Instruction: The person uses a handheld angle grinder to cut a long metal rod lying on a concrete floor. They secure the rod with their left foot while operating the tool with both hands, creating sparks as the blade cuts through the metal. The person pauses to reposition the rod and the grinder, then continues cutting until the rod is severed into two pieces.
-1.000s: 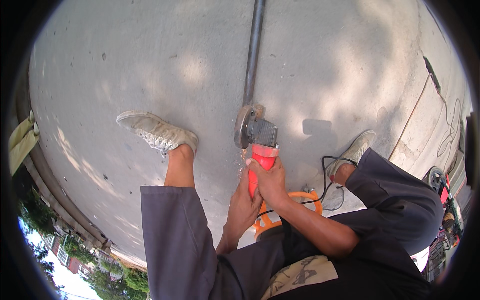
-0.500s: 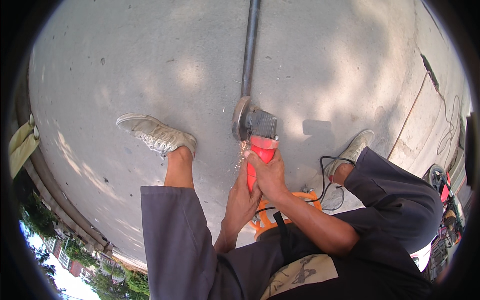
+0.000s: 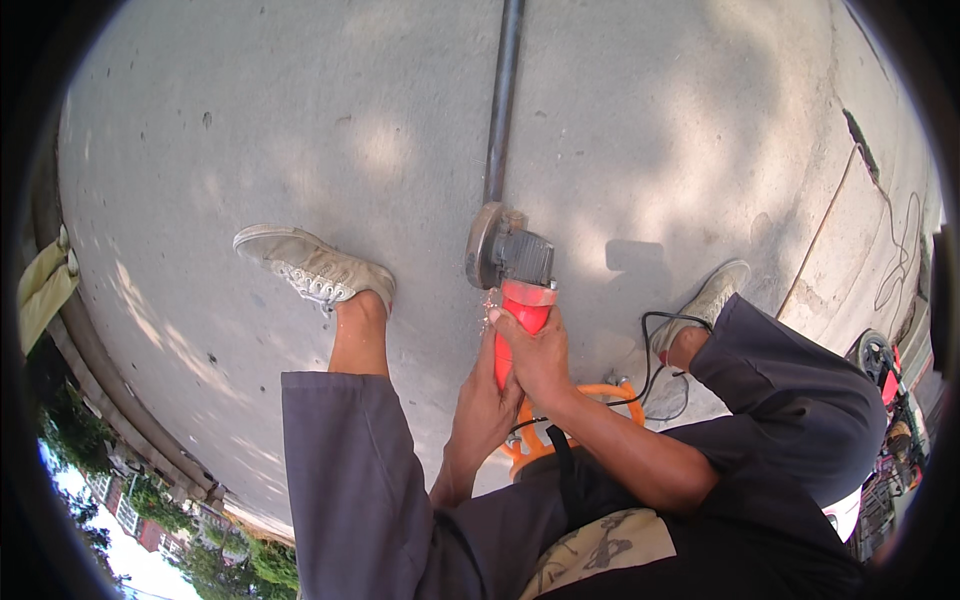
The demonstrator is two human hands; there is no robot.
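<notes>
Both of my hands are closed on a red angle grinder (image 3: 522, 301) with a grey head and a metal guard (image 3: 484, 243). My left hand (image 3: 483, 405) wraps the lower part of the body, and my right hand (image 3: 535, 357) grips higher, thumb across it. The grinder's head sits at the near end of a long dark metal pipe (image 3: 504, 110); the exact cutting point is hidden. A small spray of sparks shows below the guard, beside my thumb. A black cord (image 3: 650, 340) loops from the tool past my right shoe (image 3: 705, 305).
My left shoe (image 3: 310, 265) rests on concrete pavement (image 3: 300, 120). An orange metal frame (image 3: 615, 395) is under me. Folded khaki fabric (image 3: 45, 295) shows at the far left beside a kerb. A red-and-black vehicle (image 3: 890, 400) stands at the right edge, near a thin wire (image 3: 895, 250).
Compared with a second ago, the grinder and both hands sit slightly farther up the picture. The spark spray was denser half a second ago. My feet are in the same places.
</notes>
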